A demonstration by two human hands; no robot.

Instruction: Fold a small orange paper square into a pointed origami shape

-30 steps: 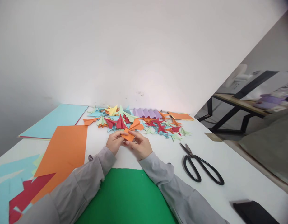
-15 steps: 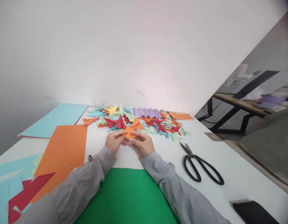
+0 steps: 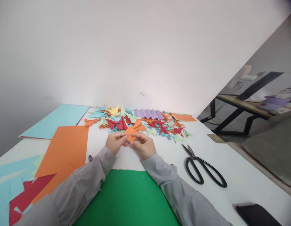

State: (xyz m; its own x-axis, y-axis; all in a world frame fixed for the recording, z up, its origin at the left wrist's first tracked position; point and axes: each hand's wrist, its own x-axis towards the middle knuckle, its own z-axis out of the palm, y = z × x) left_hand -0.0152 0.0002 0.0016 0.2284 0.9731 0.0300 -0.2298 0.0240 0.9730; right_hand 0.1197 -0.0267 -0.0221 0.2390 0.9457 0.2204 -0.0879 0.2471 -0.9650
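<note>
Between my two hands is a small piece of orange paper (image 3: 131,130), held up just above the white table. My left hand (image 3: 115,142) pinches its left edge, and my right hand (image 3: 144,145) grips the lower right side with thumb and fingers. Some fingertips are hidden behind the paper. Right behind it spreads a pile of folded paper shapes (image 3: 122,123) in red, yellow, green, blue and orange. A green sheet (image 3: 129,197) lies under my forearms.
Black-handled scissors (image 3: 194,160) lie to the right, and a black object (image 3: 257,215) sits near the front right. On the left are an orange sheet (image 3: 65,147), light blue sheets (image 3: 58,121) and red scraps (image 3: 30,193). Pleated purple paper (image 3: 149,114) rests by the wall.
Both hands stay in nearly the same place. The orange paper has turned or shifted slightly between my fingers, and more of its front shows.
</note>
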